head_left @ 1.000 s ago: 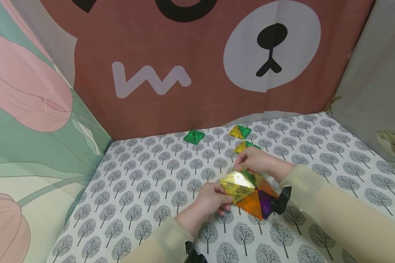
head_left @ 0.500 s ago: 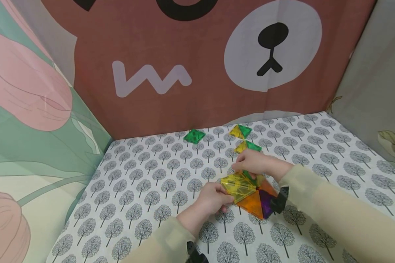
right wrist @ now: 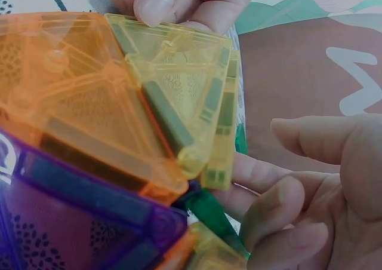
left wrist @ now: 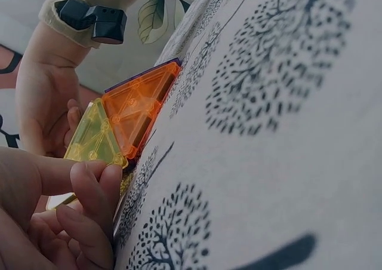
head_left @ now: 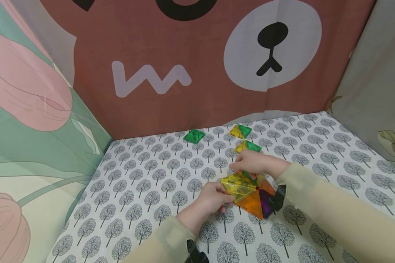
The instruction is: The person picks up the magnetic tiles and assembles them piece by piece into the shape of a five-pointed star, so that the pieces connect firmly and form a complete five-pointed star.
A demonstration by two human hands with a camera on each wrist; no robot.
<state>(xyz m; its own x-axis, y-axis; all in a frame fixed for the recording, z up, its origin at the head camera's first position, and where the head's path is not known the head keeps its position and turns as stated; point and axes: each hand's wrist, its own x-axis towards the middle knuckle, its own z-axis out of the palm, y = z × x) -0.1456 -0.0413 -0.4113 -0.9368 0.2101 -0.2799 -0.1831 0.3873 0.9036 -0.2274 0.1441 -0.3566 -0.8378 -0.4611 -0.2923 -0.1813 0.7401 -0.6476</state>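
In the head view, triangular magnetic tiles form a fan above the tree-print cloth. My left hand (head_left: pixel 212 199) pinches the outer edge of a yellow triangular tile (right wrist: pixel 185 67) between thumb and fingers. Another yellow tile (right wrist: pixel 225 120) stands close behind it. Beside them are an orange tile (head_left: pixel 251 205) and a purple tile (head_left: pixel 266 202); a green tile (right wrist: pixel 216 219) shows partly under my right hand (head_left: pixel 255 162). That hand reaches over the far side, its thumb apart from the tiles and its fingers behind the yellow ones in the right wrist view.
Farther back lie a green diamond of tiles (head_left: pixel 194 136) and a yellow-and-green pair (head_left: pixel 240 132). A second yellow-and-green pair (head_left: pixel 251 146) sits just beyond my right hand. A brown bear-print curtain (head_left: pixel 204 102) hangs behind the cloth (head_left: pixel 145 204).
My right hand has slid slightly left along the far side of the tiles. The bright glare on the yellow tile has gone. My left hand keeps its pinch, almost still.
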